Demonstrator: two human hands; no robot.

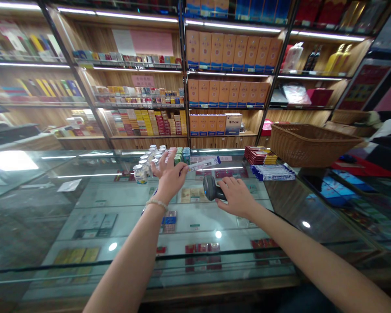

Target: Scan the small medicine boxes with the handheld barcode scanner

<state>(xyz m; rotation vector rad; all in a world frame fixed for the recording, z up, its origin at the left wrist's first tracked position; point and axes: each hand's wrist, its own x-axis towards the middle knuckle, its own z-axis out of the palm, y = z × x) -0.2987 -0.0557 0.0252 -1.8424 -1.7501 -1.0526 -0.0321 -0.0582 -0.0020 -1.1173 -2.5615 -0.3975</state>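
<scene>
Between the thumb and finger of my left hand (171, 174) is one end of a long, thin blue-and-white packet (203, 164), which points off to the right above the glass counter (124, 217). My right hand (237, 195) is wrapped round the handle of a dark barcode scanner (211, 188), its head turned left and lying just below the packet. Beside my left hand stand several small clear jars with white lids (140, 173), and green cans or tubs (182, 155) show just behind the fingers.
Right of centre lie a stack of blue-and-white packets (273, 172) and red packets (259, 155). A wicker basket (313, 143) stands at the counter's right. Shelves with orange boxes (228, 93) rise behind. A person's dark sleeve (386, 139) shows at far right.
</scene>
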